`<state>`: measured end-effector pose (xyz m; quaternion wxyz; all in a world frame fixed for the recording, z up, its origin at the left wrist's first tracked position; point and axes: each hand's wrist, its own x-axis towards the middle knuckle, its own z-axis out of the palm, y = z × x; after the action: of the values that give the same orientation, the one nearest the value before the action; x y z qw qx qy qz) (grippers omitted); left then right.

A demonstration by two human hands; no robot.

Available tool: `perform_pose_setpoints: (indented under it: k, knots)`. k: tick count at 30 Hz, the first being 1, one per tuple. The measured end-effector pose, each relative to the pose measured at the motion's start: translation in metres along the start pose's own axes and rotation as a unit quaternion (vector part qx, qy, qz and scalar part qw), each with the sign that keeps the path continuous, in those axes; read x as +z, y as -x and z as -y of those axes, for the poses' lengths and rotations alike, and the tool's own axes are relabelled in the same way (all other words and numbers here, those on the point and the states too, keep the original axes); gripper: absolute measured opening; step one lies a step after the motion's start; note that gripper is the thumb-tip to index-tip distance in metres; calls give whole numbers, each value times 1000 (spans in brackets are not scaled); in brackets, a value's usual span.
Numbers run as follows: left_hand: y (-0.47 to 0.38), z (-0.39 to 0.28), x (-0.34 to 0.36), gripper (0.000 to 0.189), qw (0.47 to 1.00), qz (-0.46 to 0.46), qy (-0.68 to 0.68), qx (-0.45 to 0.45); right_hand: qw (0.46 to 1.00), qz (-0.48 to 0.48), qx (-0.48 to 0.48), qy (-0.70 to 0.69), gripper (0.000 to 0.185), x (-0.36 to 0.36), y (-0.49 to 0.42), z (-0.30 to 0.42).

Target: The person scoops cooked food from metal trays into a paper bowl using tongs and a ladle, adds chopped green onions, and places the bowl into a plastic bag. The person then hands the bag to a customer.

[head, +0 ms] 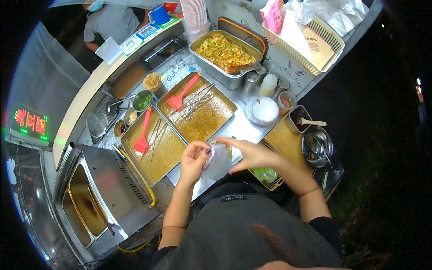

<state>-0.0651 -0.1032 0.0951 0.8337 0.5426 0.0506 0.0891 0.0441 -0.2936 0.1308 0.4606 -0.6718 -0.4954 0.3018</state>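
Low in front of my chest, a translucent plastic bag [217, 162] hangs between both hands. The fingers of my left hand [196, 160] pinch its left edge. My right hand [249, 155] is at the bag's right side with thumb and fingers spread; whether it grips the bag or what shows behind its upper edge I cannot tell. Just beyond are two metal trays of brown sauce: the farther tray [199, 114] and the left tray [165, 148]. A red brush [182, 96] and tongs lie in the farther one, a second red brush [142, 143] and tongs in the other.
A deep fryer [118, 189] stands at left. Ahead are a steel pan of shredded food [224, 54], a cup of skewers [153, 83] and bowls of toppings. To the right are round lids or containers [265, 109], a sauce tub [297, 118] and a steel bowl [317, 145]. A person [109, 22] stands beyond the counter.
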Motion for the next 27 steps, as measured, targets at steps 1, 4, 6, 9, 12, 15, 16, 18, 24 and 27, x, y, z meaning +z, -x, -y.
perform_pose_setpoints:
  k: [1, 4, 6, 9, 12, 15, 16, 18, 24, 27]
  knots:
    - [11, 1, -12, 16, 998, 1, -67, 4, 990, 1, 48, -133, 76, 20, 1, -9]
    - [41, 2, -33, 26, 977, -2, -214, -27, 924, -52, 155, -345, 15, 78, 13, -48]
    - [56, 1, -37, 33, 966, -18, -241, -88, 921, -47, 154, -355, 9, 103, 11, -54]
    - [70, 2, -39, 46, 940, 40, -338, -32, 941, -52, 141, -305, 17, 123, 3, -52]
    - [79, 6, -40, 36, 924, 58, -378, 14, 962, -28, 116, -244, 18, 126, -7, -45]
    - [85, 21, -58, 18, 948, 2, -319, 4, 890, 2, 117, -441, 15, 130, -13, -52]
    - [86, 23, -59, 2, 955, -43, -293, 2, 876, 56, 159, -453, 20, 122, -13, -54]
    - [88, 27, -65, 5, 961, -81, -266, -13, 883, 84, 156, -435, 20, 116, -14, -55]
    - [97, 44, -77, 11, 845, -375, -381, -7, 907, -29, 171, -385, 27, 140, -23, -62]
    - [134, 37, -60, 10, 917, -276, -210, -198, 947, -85, 139, -276, 28, 148, -32, -52]
